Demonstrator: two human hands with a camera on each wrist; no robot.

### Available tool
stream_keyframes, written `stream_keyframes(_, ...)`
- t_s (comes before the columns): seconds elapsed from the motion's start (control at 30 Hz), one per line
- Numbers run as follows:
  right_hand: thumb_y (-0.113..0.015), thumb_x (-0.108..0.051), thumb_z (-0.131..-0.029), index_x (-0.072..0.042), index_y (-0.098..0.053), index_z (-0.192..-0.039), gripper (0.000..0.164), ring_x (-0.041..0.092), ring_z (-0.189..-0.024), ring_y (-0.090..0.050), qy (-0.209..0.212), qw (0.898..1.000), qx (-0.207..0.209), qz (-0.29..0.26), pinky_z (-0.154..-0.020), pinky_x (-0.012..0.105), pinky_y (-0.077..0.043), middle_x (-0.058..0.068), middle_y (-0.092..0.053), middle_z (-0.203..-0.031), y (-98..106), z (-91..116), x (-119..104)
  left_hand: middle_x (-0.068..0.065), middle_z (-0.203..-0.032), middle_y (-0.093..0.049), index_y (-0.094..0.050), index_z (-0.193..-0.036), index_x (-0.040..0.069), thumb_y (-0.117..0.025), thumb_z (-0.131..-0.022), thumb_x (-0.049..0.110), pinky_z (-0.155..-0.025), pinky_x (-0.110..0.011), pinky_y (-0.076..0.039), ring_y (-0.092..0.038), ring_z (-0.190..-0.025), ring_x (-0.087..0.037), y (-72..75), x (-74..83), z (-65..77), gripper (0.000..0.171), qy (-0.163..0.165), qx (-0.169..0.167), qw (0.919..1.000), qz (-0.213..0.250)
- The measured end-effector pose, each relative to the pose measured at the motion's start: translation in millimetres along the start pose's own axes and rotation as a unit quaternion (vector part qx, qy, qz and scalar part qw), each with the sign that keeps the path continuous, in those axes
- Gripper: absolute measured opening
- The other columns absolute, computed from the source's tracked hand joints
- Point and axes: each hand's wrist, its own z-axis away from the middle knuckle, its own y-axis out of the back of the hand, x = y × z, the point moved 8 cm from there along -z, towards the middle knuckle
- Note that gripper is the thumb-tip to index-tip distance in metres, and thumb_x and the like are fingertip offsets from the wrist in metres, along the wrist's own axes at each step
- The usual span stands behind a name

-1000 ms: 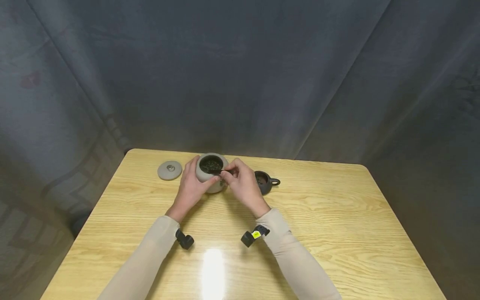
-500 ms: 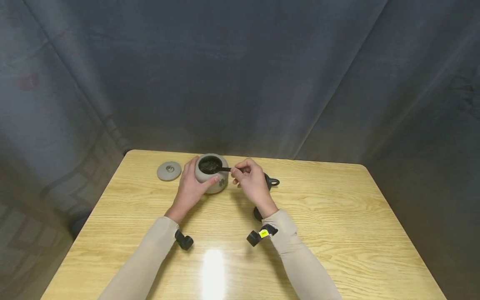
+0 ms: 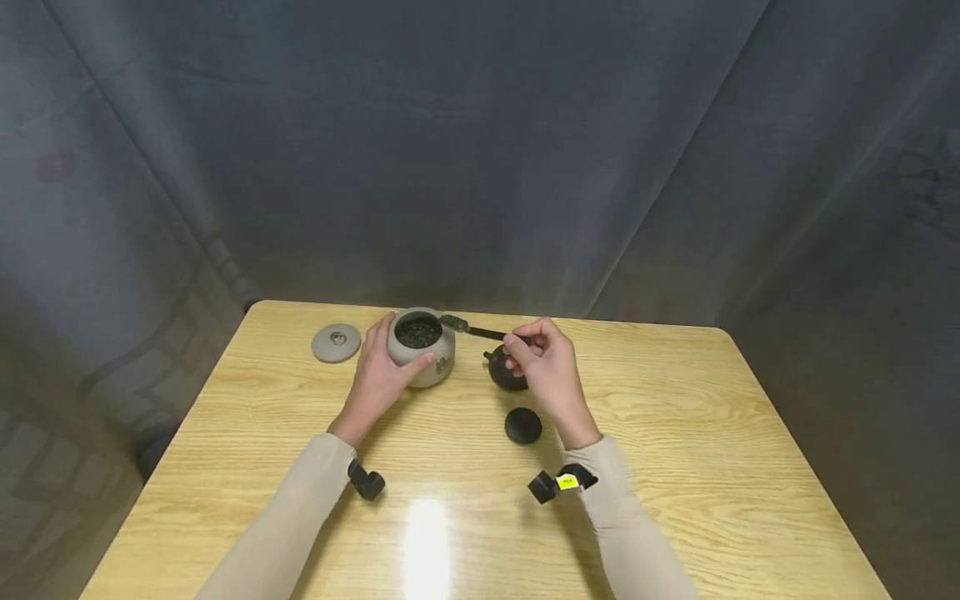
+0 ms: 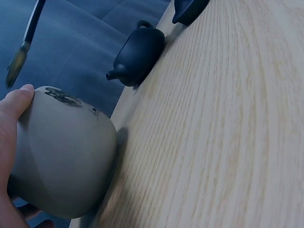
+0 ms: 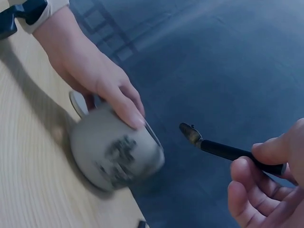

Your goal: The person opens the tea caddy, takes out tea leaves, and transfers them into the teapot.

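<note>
My left hand [image 3: 375, 375] grips the side of a round grey tea jar [image 3: 432, 369], thumb toward me; dark tea leaves [image 3: 418, 332] show inside it. In the right wrist view, a dark drawing marks the jar [image 5: 116, 156]. My right hand [image 3: 553, 375] pinches the black handle of a tea scoop [image 3: 486, 333]. The scoop's bowl, apart from the jar in the right wrist view, has some dark bits on it. Below the scoop stands a small black teapot [image 3: 504, 372], partly hidden by my right hand; its spout points left.
A grey jar lid [image 3: 336, 342] lies left of the jar. The round black teapot lid [image 3: 522, 426] lies in front of the teapot. The wooden table [image 3: 675, 467] ends at a dark curtain [image 3: 450, 167] behind.
My right hand has moved right, lifting the scoop out of the jar to above the teapot's left side. The black lid has come into full view. My left hand stays on the jar.
</note>
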Motion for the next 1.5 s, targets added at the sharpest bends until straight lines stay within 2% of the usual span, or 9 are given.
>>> stream_keyframes(0.33, -0.066, -0.005, -0.104, 0.004, -0.061, -0.112, 0.013, 0.007, -0.068, -0.067, -0.004, 0.998, 0.033, 0.047, -0.063, 0.021, -0.056, 0.007, -0.072, -0.092, 53, 13, 11, -0.017, -0.172, -0.03, -0.025, -0.169, 0.014, -0.085, -0.088, 0.054, -0.126, -0.066, -0.034, -0.037, -0.156, -0.041, -0.8, -0.5, 0.5, 0.109, 0.003, -0.002, 1.0, -0.001)
stream_keyframes(0.53, -0.065, -0.009, -0.106, 0.003, -0.06, -0.114, 0.016, 0.008, -0.07, -0.067, -0.032, 0.996, 0.035, 0.077, -0.066, 0.022, -0.057, 0.019, -0.074, -0.099, 71, 19, 33, -0.017, -0.173, -0.029, -0.025, -0.169, 0.015, -0.084, -0.088, 0.055, -0.126, -0.067, -0.034, -0.036, -0.156, -0.041, -1.7, 0.0, 1.1, 0.108, 0.004, -0.003, 1.0, -0.002)
stream_keyframes(0.77, -0.065, -0.01, -0.106, 0.003, -0.061, -0.113, 0.017, 0.011, -0.069, -0.068, -0.063, 0.993, 0.044, 0.091, -0.064, 0.025, -0.059, 0.023, -0.075, -0.1, 81, 19, 59, -0.017, -0.172, -0.029, -0.024, -0.17, 0.016, -0.084, -0.089, 0.054, -0.126, -0.066, -0.035, -0.037, -0.156, -0.041, -1.7, 0.9, 0.8, 0.108, 0.003, -0.005, 1.0, -0.006)
stream_keyframes(0.93, -0.064, -0.012, -0.106, 0.003, -0.06, -0.111, 0.016, 0.012, -0.067, -0.068, -0.07, 0.992, 0.041, 0.092, -0.063, 0.029, -0.061, 0.024, -0.075, -0.096, 83, 17, 68, -0.017, -0.173, -0.029, -0.024, -0.17, 0.016, -0.084, -0.089, 0.053, -0.126, -0.067, -0.035, -0.036, -0.156, -0.042, -1.3, 1.5, 0.6, 0.107, 0.005, -0.005, 1.0, -0.007)
stream_keyframes(1.5, -0.065, -0.013, -0.107, 0.002, -0.061, -0.104, 0.016, 0.014, -0.063, -0.069, -0.08, 0.992, 0.055, 0.082, -0.059, 0.028, -0.057, 0.003, -0.075, -0.077, 86, 12, 80, -0.016, -0.172, -0.029, -0.025, -0.169, 0.017, -0.084, -0.088, 0.055, -0.125, -0.066, -0.037, -0.038, -0.155, -0.04, -1.5, 0.5, 0.9, 0.107, 0.007, -0.003, 1.0, -0.004)
